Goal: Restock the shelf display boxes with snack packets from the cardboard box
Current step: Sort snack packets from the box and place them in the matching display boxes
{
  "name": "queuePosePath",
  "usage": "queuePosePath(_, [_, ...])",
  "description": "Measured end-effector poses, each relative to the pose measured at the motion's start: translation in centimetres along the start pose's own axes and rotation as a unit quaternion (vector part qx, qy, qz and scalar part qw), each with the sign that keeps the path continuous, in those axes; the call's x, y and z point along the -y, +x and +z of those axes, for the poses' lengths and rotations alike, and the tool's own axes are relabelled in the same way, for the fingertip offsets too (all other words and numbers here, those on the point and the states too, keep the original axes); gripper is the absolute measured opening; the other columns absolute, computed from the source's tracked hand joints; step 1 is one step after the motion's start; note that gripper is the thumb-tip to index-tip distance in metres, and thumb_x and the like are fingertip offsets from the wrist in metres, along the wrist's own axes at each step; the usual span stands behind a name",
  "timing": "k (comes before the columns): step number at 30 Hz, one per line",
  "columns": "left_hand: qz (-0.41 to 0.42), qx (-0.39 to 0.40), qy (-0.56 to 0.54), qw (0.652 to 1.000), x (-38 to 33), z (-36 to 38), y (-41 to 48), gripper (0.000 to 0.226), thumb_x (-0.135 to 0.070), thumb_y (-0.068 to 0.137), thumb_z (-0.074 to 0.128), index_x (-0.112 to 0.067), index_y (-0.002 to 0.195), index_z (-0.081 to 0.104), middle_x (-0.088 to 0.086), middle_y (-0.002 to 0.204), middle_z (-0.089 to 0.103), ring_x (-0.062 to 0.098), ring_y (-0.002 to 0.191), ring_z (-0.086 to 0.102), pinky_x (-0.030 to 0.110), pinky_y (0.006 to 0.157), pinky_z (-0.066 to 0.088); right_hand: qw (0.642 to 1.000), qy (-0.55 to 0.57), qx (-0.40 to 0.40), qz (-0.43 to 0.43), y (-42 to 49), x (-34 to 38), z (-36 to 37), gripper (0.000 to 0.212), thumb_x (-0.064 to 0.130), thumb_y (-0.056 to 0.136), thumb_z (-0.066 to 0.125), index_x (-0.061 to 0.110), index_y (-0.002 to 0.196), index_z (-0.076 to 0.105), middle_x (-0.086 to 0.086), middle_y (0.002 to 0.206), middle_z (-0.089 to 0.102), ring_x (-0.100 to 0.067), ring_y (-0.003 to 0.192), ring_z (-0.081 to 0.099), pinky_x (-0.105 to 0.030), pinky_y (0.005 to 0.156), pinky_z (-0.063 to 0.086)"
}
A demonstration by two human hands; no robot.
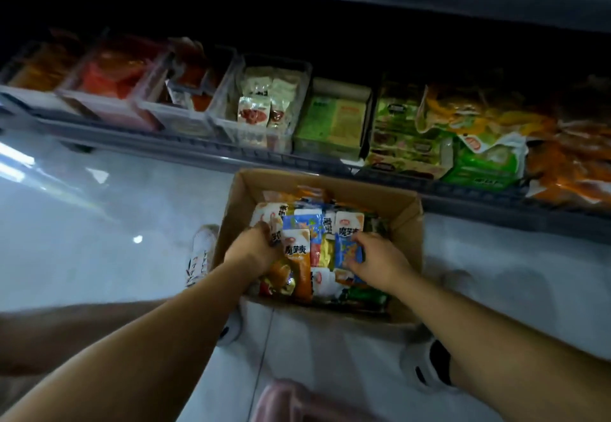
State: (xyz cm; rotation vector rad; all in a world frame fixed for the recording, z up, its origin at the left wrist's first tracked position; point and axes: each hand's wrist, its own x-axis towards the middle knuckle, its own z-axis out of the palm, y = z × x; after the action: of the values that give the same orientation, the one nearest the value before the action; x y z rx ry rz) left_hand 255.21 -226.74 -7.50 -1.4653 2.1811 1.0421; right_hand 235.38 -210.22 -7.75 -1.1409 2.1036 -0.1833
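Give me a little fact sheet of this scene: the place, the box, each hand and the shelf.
Place: shop aisle, glossy pale floor, low shelf ahead
Cardboard box: open on the floor, packed with mixed snack packets
Left hand: grips white-and-orange packets at the box's left side
Right hand: pinches a blue packet near the middle
Shelf stock: clear display boxes, a green carton, loose bags at the right
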Motion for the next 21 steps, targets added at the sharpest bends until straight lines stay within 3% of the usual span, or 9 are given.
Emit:
queuePosePath(3, [-0.034,0.055,-0.045,0.997,1.8,1.7,1.7,0.058,-0.039,0.093,0.071,-0.023,0.143,0.046,0.005,0.131,0.064,0.026,0.115,0.064,0.037,0.095,0.055,0.998,0.042,0.048,-0.002,2.0,-0.1,2.0,0.068,0.042,0.087,0.074,0.020,0.146,0.046,-0.005,0.143,0.048,-0.019,0.122,0.053,-0.027,0.096,0.043])
queuePosePath(5, [-0.032,0.098,-0.055,0.993,2.7,2.6,2.7,0.068,-0.034,0.087,0.077,-0.027,0.146,0.043,0.005,0.141,0.057,0.029,0.126,0.058,0.039,0.101,0.053,0.995,0.043,0.093,-0.022,3.2,0.3,3.2,0.068,0.044,0.084,0.077,0.023,0.142,0.049,-0.003,0.143,0.049,-0.019,0.126,0.051,-0.030,0.103,0.044])
queuePosePath(8, [-0.017,0.148,0.010,0.989,3.6,3.1,3.5,0.084,-0.032,0.083,0.083,-0.031,0.153,0.038,0.008,0.163,0.031,0.033,0.147,0.035,0.047,0.121,0.035,0.984,0.017,0.174,-0.038,4.5,0.8,4.4,0.066,0.043,0.077,0.083,0.026,0.135,0.055,0.000,0.135,0.056,-0.020,0.122,0.054,-0.039,0.103,0.048])
queuePosePath(10, [-0.011,0.145,0.064,0.987,3.8,3.1,3.5,0.083,-0.033,0.083,0.083,-0.034,0.153,0.038,0.006,0.168,0.012,0.036,0.153,0.015,0.047,0.126,0.022,0.980,0.006,0.197,-0.041,4.9,0.6,5.0,0.063,0.039,0.073,0.087,0.027,0.128,0.059,0.003,0.129,0.061,-0.019,0.117,0.057,-0.039,0.101,0.050])
queuePosePath(12, [-0.010,0.130,0.068,0.989,3.7,3.1,3.3,0.069,-0.033,0.084,0.082,-0.035,0.145,0.049,0.005,0.165,0.006,0.036,0.152,0.008,0.048,0.125,0.020,0.980,0.010,0.194,-0.038,5.1,0.3,5.4,0.059,0.038,0.075,0.086,0.025,0.127,0.061,0.003,0.122,0.063,-0.017,0.112,0.059,-0.037,0.098,0.051])
queuePosePath(15, [-0.017,0.089,0.030,0.995,3.6,3.6,3.6,0.035,-0.028,0.087,0.079,-0.028,0.120,0.066,0.004,0.162,0.013,0.034,0.150,0.013,0.046,0.123,0.024,0.987,0.110,0.118,-0.012,5.5,0.9,5.8,0.048,0.039,0.084,0.078,0.019,0.125,0.062,0.004,0.107,0.063,-0.016,0.100,0.062,-0.035,0.089,0.054])
queuePosePath(18, [-0.017,0.071,-0.034,0.997,3.6,3.5,4.0,0.008,-0.024,0.092,0.074,-0.027,0.095,0.068,0.005,0.153,0.033,0.031,0.143,0.032,0.042,0.116,0.035,0.977,0.203,0.065,0.013,6.3,2.3,5.6,0.043,0.033,0.085,0.079,0.018,0.122,0.063,0.006,0.103,0.067,-0.013,0.096,0.064,-0.033,0.088,0.055])
queuePosePath(21, [0.001,0.066,-0.123,0.990,3.6,3.1,4.4,0.018,-0.022,0.093,0.074,-0.028,0.079,0.065,0.002,0.116,0.065,0.022,0.113,0.061,0.033,0.093,0.051,0.973,0.201,0.109,0.001,6.7,3.7,5.9,0.052,0.033,0.081,0.082,0.019,0.126,0.060,0.003,0.110,0.064,-0.016,0.100,0.064,-0.033,0.085,0.056])
